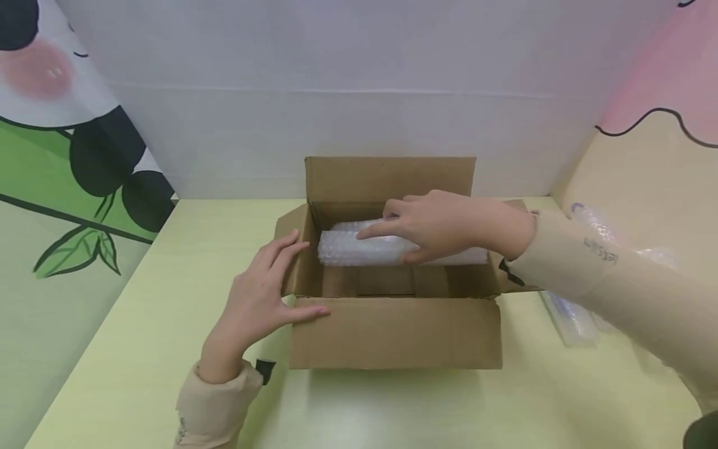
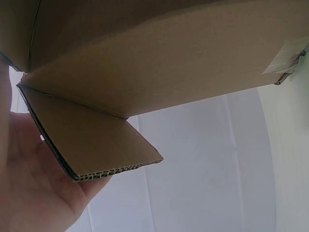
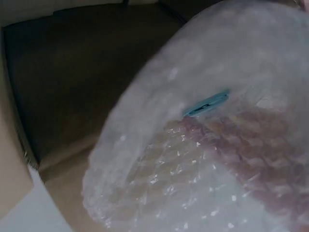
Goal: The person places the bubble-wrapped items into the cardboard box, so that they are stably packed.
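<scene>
An open cardboard box stands on the table with its flaps spread. My left hand holds its near left corner, fingers over the left flap and thumb on the front flap. Above the box, my right hand grips a bubble-wrapped roll, index finger stretched along its top and thumb at its near side. Another bubble-wrapped piece shows behind that roll. In the right wrist view, something teal shows through the bubble wrap.
More bubble-wrapped items lie on the table to the right of the box, partly hidden by my right sleeve. A pale wall rises just behind the box, with printed panels at both sides.
</scene>
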### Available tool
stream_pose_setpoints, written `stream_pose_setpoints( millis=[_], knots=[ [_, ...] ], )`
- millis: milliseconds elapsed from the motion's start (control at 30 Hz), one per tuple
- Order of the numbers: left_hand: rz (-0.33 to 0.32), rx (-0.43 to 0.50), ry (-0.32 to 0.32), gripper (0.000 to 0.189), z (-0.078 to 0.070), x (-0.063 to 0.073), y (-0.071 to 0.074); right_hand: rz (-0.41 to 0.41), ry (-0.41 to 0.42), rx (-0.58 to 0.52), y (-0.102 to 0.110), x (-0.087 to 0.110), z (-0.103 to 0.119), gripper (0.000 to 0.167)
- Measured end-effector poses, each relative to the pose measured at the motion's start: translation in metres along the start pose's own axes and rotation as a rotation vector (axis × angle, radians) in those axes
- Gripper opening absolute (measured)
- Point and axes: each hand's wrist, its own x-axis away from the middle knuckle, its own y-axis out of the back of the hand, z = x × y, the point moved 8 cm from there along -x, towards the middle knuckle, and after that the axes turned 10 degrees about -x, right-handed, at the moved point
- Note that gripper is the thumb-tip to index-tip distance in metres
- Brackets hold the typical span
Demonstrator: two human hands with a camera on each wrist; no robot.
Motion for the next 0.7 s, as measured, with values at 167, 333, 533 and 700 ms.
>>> stream_pose_setpoints(
  millis=[167, 333, 533, 700],
  knots=[
    [0.0, 0.003, 0.002, 0.099, -0.003, 0.0, 0.0, 0.073, 0.023, 0.054, -0.019, -0.025, 0.0, 0.067],
    [0.001, 0.001, -0.005, 0.099, -0.005, 0.0, 0.0, 0.153, 0.014, 0.077, -0.039, -0.044, -0.002, 0.067],
    [-0.01, 0.0, -0.012, 0.098, -0.008, 0.001, 0.001, 0.249, -0.012, 0.082, -0.065, -0.061, -0.007, 0.068],
    [-0.025, -0.01, -0.02, 0.097, -0.011, 0.0, 0.003, 0.274, -0.02, 0.068, -0.082, -0.068, -0.01, 0.067]
  ],
)
